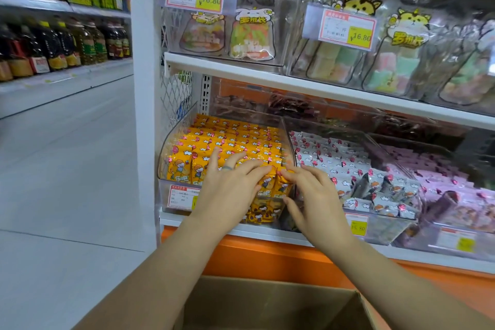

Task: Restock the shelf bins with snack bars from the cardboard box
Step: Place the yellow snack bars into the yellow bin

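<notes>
A clear bin (164, 158) on the lower shelf is packed with rows of yellow snack bars (227, 136). My left hand (230, 190) lies over the front row with its fingers straight, pressing on the packets. My right hand (313, 195) is at the bin's front right corner, fingertips touching the front yellow packets (270, 182); fingers are spread and slightly bent. The open cardboard box (267, 305) sits below my arms at the bottom of the view; its inside looks dark and I cannot see any bars in it.
To the right stand a bin of white snack bars (348, 163) and a bin of pink ones (442, 182). Above, a shelf (294, 80) holds clear bins of candy bags with price tags. Bottles (67, 43) line shelves at the left, beyond a grey floor aisle (67, 169).
</notes>
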Tool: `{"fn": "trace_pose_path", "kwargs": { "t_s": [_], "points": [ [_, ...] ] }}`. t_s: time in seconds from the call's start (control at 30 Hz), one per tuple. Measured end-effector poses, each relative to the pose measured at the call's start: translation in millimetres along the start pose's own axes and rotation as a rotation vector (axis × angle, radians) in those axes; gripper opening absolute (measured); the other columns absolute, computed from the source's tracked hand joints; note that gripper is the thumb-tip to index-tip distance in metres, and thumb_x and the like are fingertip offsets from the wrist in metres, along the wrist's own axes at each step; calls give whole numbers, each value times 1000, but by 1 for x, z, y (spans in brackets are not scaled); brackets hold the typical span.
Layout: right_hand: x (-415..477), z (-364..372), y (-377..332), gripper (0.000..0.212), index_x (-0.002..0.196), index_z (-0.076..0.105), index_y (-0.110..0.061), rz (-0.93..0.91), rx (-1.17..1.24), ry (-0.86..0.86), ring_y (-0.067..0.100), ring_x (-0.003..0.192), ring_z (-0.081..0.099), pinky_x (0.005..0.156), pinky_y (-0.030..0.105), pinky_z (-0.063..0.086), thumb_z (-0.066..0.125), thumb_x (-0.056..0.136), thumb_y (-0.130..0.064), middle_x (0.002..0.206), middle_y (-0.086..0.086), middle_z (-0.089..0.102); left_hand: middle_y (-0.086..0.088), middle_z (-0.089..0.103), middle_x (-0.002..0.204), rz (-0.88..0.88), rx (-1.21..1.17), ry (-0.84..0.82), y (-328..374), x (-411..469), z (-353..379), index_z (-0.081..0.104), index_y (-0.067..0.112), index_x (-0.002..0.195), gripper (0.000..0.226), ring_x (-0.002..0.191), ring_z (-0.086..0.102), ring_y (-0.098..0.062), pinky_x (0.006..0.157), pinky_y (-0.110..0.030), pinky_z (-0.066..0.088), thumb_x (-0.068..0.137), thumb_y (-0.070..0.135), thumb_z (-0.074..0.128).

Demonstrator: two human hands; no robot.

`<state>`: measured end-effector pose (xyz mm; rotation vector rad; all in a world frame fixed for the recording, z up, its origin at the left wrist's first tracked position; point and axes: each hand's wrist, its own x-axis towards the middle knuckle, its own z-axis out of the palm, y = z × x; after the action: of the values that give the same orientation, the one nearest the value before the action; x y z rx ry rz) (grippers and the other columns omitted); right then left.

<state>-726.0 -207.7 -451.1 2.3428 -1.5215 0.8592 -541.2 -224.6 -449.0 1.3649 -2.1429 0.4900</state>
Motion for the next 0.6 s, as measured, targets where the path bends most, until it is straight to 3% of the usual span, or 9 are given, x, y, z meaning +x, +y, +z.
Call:
{"fn": "trace_pose_path", "kwargs": {
  "t_s": [0.17,0.23,0.3,0.37,0.43,0.53,0.6],
  "points": [
    [0,-7,-3,64,139,45,-20,-4,-32,-102,27,131,39,109,50,35,70,80,-15,143,1,45,-7,52,139,17,52,-27,6,-12,1,53,23,134,69,129,48,-32,100,-68,33,72,38,79],
    [-13,-10,-3,74,147,28,-24,-11,-16,-119,23,139,27,116,42,20,67,84,-18,152,0,31,-10,44,146,14,23,-7,11,-21,-2,46,22,140,74,133,42,-32,102,-67,32,74,34,77],
    [-29,-14,-5,77,148,20,-29,9,60,-83,13,140,20,115,30,12,64,86,-18,154,-5,24,-9,46,144,3,-39,43,15,-32,-3,44,23,138,70,134,42,-31,106,-63,27,75,26,76],
    [-44,-18,-8,68,146,29,-28,43,176,-37,8,136,26,114,26,18,62,87,-16,149,-6,33,-5,51,139,-22,-158,89,20,-45,-3,50,24,132,57,131,44,-25,109,-54,23,79,19,70],
    [-65,-18,-8,52,137,46,-22,56,264,-21,9,127,40,110,21,27,57,86,-18,136,-2,49,2,54,133,-82,-329,56,29,-62,-3,55,24,128,42,125,44,-13,109,-41,28,87,15,61],
    [-108,-9,-3,38,121,60,-17,108,375,-88,8,105,56,94,21,41,57,83,-17,112,-3,63,12,56,121,-273,-559,-159,45,-97,9,56,25,126,33,111,51,-6,93,-19,37,95,16,51],
    [-138,0,4,35,118,62,-18,164,427,-158,3,93,57,86,18,45,60,84,-11,104,-7,64,17,58,110,-339,-648,-251,54,-123,27,58,27,122,31,103,56,-4,87,-17,42,94,15,52]
  ]
}}
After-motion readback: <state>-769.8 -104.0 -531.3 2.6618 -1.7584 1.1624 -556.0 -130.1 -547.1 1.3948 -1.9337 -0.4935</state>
